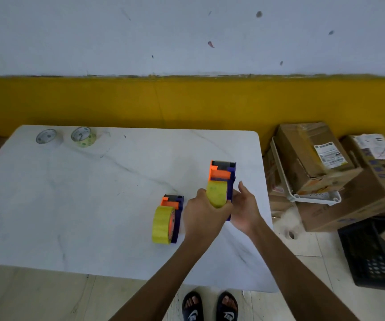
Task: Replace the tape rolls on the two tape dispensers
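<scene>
Above the white marble table [94,205] I hold a purple and orange tape dispenser [224,173]. My left hand [203,216] grips the yellow tape roll [217,193] on it. My right hand [244,209] cups the dispenser's purple side from the right. A second purple and orange dispenser [175,205] lies on the table just left of my hands, with a yellow roll [162,224] on its hub. Two more rolls stand at the table's far left: a clear one [48,137] and a yellowish one [83,136].
Cardboard boxes [314,158] and a white plastic basket [302,195] are stacked on the floor to the right of the table. A black crate [370,253] sits near the right edge. A yellow and white wall runs behind. My feet in black slippers [210,306] show below.
</scene>
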Demonstrator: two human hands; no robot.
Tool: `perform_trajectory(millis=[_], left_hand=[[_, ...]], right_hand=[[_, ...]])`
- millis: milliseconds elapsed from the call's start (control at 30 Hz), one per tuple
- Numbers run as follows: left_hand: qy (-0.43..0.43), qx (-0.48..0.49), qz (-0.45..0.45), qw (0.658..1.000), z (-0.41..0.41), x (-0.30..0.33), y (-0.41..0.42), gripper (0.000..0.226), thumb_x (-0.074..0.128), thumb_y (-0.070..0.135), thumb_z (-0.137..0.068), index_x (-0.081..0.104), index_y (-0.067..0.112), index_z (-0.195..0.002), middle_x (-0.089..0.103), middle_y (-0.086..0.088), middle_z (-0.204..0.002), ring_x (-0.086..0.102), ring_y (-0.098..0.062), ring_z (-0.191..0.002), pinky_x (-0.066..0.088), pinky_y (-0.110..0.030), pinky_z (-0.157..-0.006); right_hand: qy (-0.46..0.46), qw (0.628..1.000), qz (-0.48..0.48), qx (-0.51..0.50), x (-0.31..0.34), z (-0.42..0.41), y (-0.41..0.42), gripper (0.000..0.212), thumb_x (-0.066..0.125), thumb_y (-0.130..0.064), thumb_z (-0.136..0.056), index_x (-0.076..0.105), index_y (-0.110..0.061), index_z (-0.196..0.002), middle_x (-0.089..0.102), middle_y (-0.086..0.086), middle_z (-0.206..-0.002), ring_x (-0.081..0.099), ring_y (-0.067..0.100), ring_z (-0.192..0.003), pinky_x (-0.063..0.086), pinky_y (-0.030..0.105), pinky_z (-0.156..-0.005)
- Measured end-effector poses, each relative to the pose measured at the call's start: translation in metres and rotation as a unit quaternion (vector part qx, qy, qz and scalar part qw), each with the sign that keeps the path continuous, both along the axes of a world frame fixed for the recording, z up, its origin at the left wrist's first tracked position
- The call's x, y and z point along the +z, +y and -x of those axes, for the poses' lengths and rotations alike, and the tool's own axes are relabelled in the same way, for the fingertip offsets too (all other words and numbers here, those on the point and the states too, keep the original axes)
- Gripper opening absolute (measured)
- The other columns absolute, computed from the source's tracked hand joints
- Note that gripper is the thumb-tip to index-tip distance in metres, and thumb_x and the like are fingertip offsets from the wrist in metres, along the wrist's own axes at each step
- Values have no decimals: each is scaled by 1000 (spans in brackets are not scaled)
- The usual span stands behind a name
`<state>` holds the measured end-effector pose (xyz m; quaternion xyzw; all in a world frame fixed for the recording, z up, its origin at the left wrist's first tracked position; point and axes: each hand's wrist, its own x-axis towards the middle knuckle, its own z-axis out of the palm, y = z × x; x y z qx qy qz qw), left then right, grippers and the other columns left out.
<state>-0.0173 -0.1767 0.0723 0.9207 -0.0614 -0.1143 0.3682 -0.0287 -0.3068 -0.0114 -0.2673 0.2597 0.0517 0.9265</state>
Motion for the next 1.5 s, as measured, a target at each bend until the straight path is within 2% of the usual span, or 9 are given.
perform_trajectory(millis=[100, 233, 500, 667, 767, 900, 1000, 1100, 1500], left_hand=[[25, -3, -43, 999, -5, -11, -5, 47, 62, 57, -69, 55, 14, -85, 61, 2, -73, 58, -14, -64, 35, -25, -48], [71, -14, -61, 995, -6, -34, -13, 48, 62, 57, -64, 57, 12, -78, 62, 1, -70, 60, -16, -62, 41, -26, -50], [118, -16, -89, 989, 0, -66, -23, 44, 59, 55, -61, 56, 13, -76, 57, 0, -68, 57, -18, -60, 35, -23, -47], [148, -3, -89, 985, 5, -82, -16, 45, 60, 53, -65, 55, 11, -81, 59, -3, -76, 61, -21, -69, 39, -26, -51], [153, -16, -104, 983, 14, -91, -9, 43, 61, 49, -69, 52, 11, -86, 60, -4, -82, 60, -23, -75, 49, -32, -60], [159, -31, -108, 981, 20, -99, -4, 42, 64, 47, -70, 51, 11, -88, 59, -5, -85, 60, -22, -77, 49, -31, -60], [163, -41, -112, 979, 19, -101, -4, 42, 66, 44, -70, 50, 11, -90, 58, -5, -87, 59, -23, -78, 45, -30, -60], [169, -41, -110, 979, 20, -100, -3, 45, 66, 46, -71, 49, 11, -92, 56, -4, -87, 58, -24, -80, 48, -32, -65], [224, -29, -55, 973, 21, -95, 3, 87, 66, 74, -66, 45, 7, -118, 58, -7, -112, 59, -24, -97, 55, -39, -80]], right_hand=[[23, 999, -31, -24, -22, 14, 20, 56, 32, -48, -99, 58, -8, -128, 73, 14, -108, 72, 27, -93, 59, 36, -75], [69, 996, -25, -58, -40, 31, 41, 37, 39, -37, -99, 63, -10, -107, 73, 7, -86, 72, 20, -76, 56, 29, -62], [152, 982, -15, -109, -61, 52, 61, 30, 41, -26, -97, 61, -10, -112, 67, 11, -92, 66, 23, -84, 55, 34, -69], [183, 978, -29, -101, -56, 67, 68, 38, 42, -28, -99, 63, -9, -73, 59, 5, -52, 51, 15, -44, 49, 24, -44], [258, 964, -19, -62, -59, 73, 66, 28, 46, -22, -98, 54, -12, -73, 53, 2, -42, 50, 14, -37, 48, 24, -40], [343, 936, 70, 33, -60, 74, 56, 27, 50, -32, -95, 58, -9, -82, 61, 7, -47, 56, 16, -37, 52, 24, -45], [376, 910, 143, 105, -62, 78, 46, 51, 51, -45, -93, 65, 4, -100, 73, 21, -84, 67, 26, -58, 56, 30, -50], [392, 891, 195, 123, -59, 82, 33, 53, 50, -42, -95, 64, 8, -106, 71, 26, -101, 67, 30, -73, 56, 34, -58], [323, 888, 313, 90, -16, 53, 8, 21, 55, -21, -90, 65, -4, -83, 66, 13, -78, 61, 26, -70, 52, 31, -62]])
